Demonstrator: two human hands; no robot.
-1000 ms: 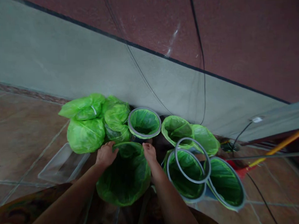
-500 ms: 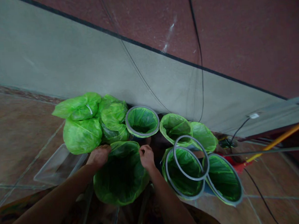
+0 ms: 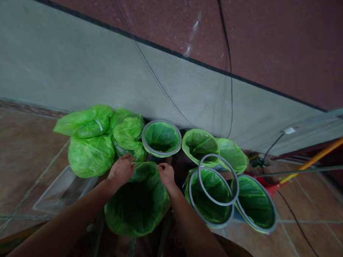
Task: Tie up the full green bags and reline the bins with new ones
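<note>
Head view: bag (image 3: 137, 202), bottom indistinct

– Please, what is in the lower middle of the frame?
– One lined bin (image 3: 114, 220), between the left hand (image 3: 122, 170) and the right hand (image 3: 166, 173). Behind it, near the wall (image 3: 80, 68), stands a second bin (image 3: 147, 147).
– And at left?
– Bags (image 3: 91, 156) in a heap; a tray (image 3: 40, 205) lies before them.
– At right?
– More lined bins (image 3: 257, 206), with a loose ring (image 3: 199, 175) mostly over the front left one.
</note>
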